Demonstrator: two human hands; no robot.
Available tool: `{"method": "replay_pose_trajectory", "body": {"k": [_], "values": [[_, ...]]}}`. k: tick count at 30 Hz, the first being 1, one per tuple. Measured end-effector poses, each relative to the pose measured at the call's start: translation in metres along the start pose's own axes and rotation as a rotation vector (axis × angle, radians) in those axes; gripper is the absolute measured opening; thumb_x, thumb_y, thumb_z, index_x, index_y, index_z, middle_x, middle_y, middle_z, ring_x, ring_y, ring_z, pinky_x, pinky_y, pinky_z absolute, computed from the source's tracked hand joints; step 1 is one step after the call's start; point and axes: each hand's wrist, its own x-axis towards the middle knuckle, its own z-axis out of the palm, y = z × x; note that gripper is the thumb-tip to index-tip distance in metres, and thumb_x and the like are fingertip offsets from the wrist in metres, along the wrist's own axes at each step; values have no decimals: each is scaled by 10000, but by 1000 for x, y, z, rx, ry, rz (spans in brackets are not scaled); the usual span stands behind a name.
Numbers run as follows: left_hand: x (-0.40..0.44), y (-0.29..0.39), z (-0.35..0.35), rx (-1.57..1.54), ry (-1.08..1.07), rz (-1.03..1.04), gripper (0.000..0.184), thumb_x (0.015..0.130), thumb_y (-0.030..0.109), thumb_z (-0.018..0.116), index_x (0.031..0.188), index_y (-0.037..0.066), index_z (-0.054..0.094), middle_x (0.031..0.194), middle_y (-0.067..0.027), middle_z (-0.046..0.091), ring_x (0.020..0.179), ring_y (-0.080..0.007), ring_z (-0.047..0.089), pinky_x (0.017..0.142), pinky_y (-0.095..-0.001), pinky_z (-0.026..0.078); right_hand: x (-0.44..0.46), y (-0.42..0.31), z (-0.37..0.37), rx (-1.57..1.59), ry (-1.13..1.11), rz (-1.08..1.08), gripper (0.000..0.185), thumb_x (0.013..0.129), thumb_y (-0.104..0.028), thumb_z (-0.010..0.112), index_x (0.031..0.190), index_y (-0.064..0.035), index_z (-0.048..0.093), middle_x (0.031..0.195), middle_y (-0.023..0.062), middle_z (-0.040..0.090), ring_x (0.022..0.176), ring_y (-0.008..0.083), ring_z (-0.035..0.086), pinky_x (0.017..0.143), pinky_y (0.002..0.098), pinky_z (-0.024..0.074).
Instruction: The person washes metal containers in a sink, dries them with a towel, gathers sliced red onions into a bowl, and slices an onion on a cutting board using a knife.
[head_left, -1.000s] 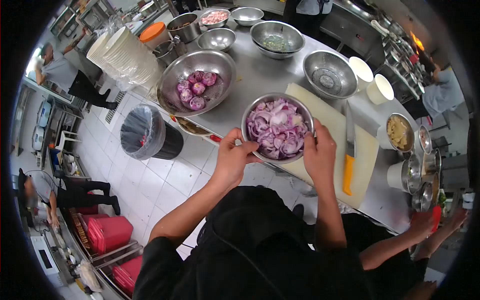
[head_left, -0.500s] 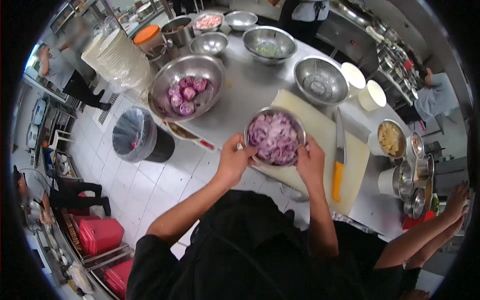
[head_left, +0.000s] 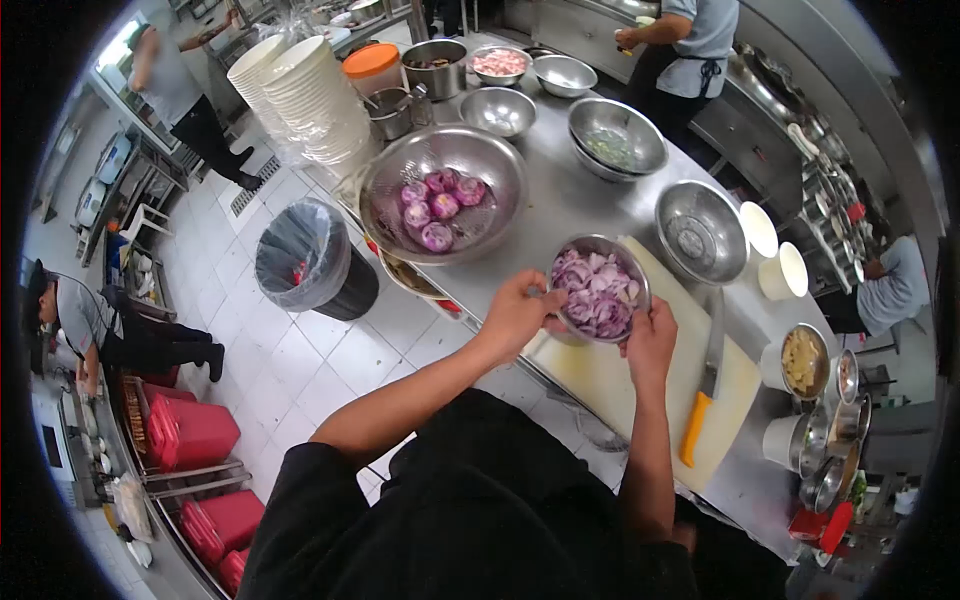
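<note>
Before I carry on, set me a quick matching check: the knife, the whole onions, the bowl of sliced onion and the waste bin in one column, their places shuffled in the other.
Column one
1. Knife
2. Whole onions
3. Bowl of sliced onion
4. Waste bin

Column two
A. Held between the left hand and the right hand
B. On the tiled floor
C. Lying on the cutting board
D. Inside the large steel colander

Right pairs: 1-C, 2-D, 3-A, 4-B
</note>
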Motion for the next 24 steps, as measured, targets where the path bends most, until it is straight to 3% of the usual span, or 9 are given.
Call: {"method": "replay_pose_trajectory", "body": {"k": [3, 4, 7, 9, 13, 18, 21, 23, 24], "values": [[28, 28, -33, 245, 48, 126, 258, 899, 119, 696, 1071, -19, 563, 987, -107, 630, 794, -198, 650, 692, -319, 589, 31, -23, 37, 88, 27, 63, 321, 991, -222, 490, 840, 48, 577, 616, 98, 575, 508, 187, 572, 483, 337, 450], [33, 36, -48, 336, 88, 197, 327, 866, 115, 727, 1129, -24, 589, 982, -94, 638, 781, -178, 648, 659, -313, 561, 41, -29, 51, 87, 70, 64, 327, 990, -221, 485, 833, 52, 572, 618, 110, 574, 513, 202, 576, 495, 347, 456], [49, 60, -111, 934, 195, 536, 357, 793, 130, 765, 1100, 9, 629, 1046, -205, 655, 746, -249, 673, 640, -349, 532, 73, 2, 96, -146, 259, -112, 333, 965, -183, 475, 773, 67, 583, 649, 177, 582, 555, 278, 599, 542, 390, 463], [61, 69, -154, 935, 290, 494, 363, 741, 117, 775, 1067, 20, 647, 1033, -220, 645, 793, -327, 662, 722, -404, 521, 79, 5, 114, -255, 326, -179, 326, 949, -163, 481, 763, 74, 608, 684, 211, 601, 582, 313, 617, 559, 399, 466], [79, 95, -207, 1314, 263, 510, 372, 721, 46, 722, 1087, 36, 654, 1017, -205, 637, 922, -379, 631, 814, -449, 508, 80, 4, 135, -20, 265, 101, 262, 915, -106, 495, 845, 89, 654, 788, 221, 657, 625, 288, 651, 565, 386, 485], [108, 88, -222, 1595, 74, 391, 485, 706, -10, 635, 1179, 96, 630, 1148, -206, 553, 1060, -423, 564, 880, -489, 498, 58, -59, 90, 295, 211, 476, 366, 811, 47, 457, 1152, 99, 582, 863, 198, 695, 638, 219, 673, 563, 326, 534], [114, 92, -212, 1627, 47, 295, 503, 707, -21, 629, 1191, 111, 591, 1169, -226, 506, 1021, -442, 575, 872, -504, 504, 27, -28, 38, 84, 259, 406, 485, 783, 86, 472, 1267, 99, 492, 874, 203, 697, 632, 209, 678, 558, 298, 546], [119, 93, -212, 1616, 37, 269, 479, 706, -27, 628, 1166, 99, 580, 1152, -238, 511, 998, -452, 583, 859, -506, 509, 4, -23, -4, -282, 293, 301, 400, 808, -4, 566, 1205, 39, 572, 852, 209, 696, 661, 270, 686, 602, 370, 560], [128, 84, -222, 1609, 22, 391, 473, 679, -13, 669, 1130, 85, 568, 1142, -253, 512, 966, -468, 594, 846, -507, 514, -8, -4, -28, -452, 296, 271, 366, 812, -53, 591, 1173, 12, 598, 845, 210, 696, 686, 302, 683, 633, 397, 559]]}}
